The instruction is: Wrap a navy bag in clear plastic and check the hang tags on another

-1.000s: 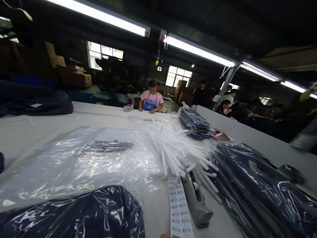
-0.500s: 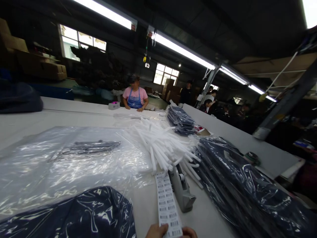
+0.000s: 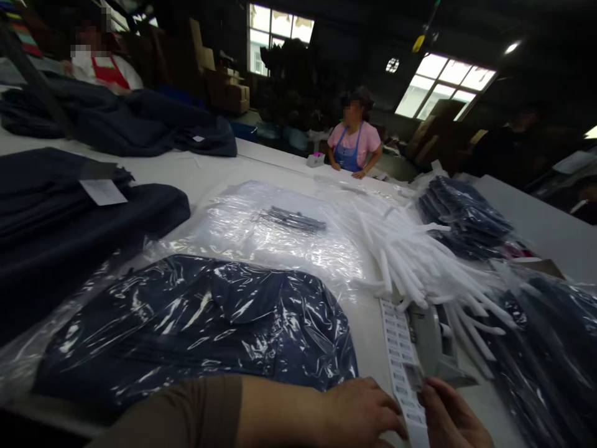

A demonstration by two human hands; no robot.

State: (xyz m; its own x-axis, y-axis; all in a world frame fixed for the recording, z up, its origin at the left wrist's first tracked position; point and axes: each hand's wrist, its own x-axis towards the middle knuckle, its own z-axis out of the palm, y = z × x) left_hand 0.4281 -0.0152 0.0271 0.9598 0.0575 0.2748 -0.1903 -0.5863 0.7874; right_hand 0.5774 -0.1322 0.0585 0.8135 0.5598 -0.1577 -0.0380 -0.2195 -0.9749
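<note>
At the bench's near edge, our left hand and right hand pinch the barcode label strip; its print is unreadable.

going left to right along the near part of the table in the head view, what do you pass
stack of dark folded garments → bagged navy garment → barcode label strip → tape dispenser → bagged garments at the right edge

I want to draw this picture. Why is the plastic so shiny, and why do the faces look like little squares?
Head view: white glare streaks run across the bagged garment and the empty bags; the windows are blown out white while the room behind stays dark; the faces are blurred into blocks; the table edges bend from lens distortion; the left hand and right hand look slightly soft.
</note>
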